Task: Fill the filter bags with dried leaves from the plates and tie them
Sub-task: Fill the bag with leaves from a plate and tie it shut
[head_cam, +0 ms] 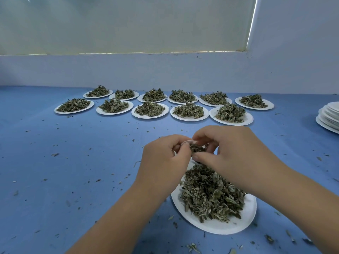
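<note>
A white paper plate [245, 219] heaped with dried green leaves [211, 193] lies on the blue table in front of me. Above its far edge both hands meet around a small pale filter bag [187, 142], most of it hidden by fingers. My left hand [163, 160] grips the bag from the left. My right hand [225, 149] pinches a clump of dried leaves [198, 148] at the bag's mouth, and its fingers also touch the bag's top edge.
Several white plates of dried leaves stand in two rows at the back, from one plate [74, 106] at the left to another [254, 102] at the right. A stack of bare white plates [329, 117] sits at the right edge. Leaf crumbs litter the blue tablecloth [73, 162].
</note>
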`<state>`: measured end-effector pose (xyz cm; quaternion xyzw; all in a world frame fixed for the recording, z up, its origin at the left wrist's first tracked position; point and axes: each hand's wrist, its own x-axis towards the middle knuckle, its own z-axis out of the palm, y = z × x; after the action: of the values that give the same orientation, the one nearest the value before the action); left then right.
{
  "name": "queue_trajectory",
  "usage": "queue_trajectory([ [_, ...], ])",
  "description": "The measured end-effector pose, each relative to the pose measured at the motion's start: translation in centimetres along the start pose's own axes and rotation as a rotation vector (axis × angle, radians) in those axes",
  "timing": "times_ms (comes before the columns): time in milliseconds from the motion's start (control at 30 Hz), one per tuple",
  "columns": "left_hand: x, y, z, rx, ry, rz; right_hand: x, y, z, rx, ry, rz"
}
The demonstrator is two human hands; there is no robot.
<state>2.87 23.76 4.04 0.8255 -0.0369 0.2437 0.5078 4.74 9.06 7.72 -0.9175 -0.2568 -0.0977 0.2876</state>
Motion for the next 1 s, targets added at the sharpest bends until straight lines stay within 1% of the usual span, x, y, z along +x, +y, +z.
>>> queue_trajectory([
  [67, 0.1, -0.1, 0.0, -0.021, 0.003, -0.031, -0.1, 0.0, -0.2, 0.046, 0.003, 0.02],
  [167, 0.1, 0.0, 0.0, -0.059, 0.0, -0.064, -0.1, -0.2, -0.1, -0.005, 0.02, -0.02],
  [300, -0.1, 0.3, 0.1, -0.083, -0.015, -0.055, 0.0, -0.5, 0.4, -0.08, 0.0, -0.064],
  [467, -0.1, 0.3, 0.0, -0.1, -0.022, -0.067, -0.1, -0.7, -0.1, -0.05, 0.029, -0.042],
  [600, -0.2, 0.3, 0.0, -0.088, -0.023, -0.056, -0.2, -1.2, -0.1, -0.149, -0.05, -0.039],
  [667, -0.2, 0.3, -0.1, -0.085, -0.015, -0.067, -0.3, -1.2, -0.1, -0.149, -0.063, -0.065],
  [833, 0.2, 0.2, -0.7, -0.073, 0.04, -0.074, -0.2, -0.5, -0.7, 0.02, 0.07, -0.173],
  [900, 0.3, 0.1, -0.9, -0.084, 0.067, -0.076, -0.1, -0.3, -1.0, 0.05, 0.113, -0.164],
  [1000, 0.5, -0.1, -1.3, -0.136, 0.109, -0.105, 0.1, 0.0, -1.8, 0.138, 0.197, -0.077],
])
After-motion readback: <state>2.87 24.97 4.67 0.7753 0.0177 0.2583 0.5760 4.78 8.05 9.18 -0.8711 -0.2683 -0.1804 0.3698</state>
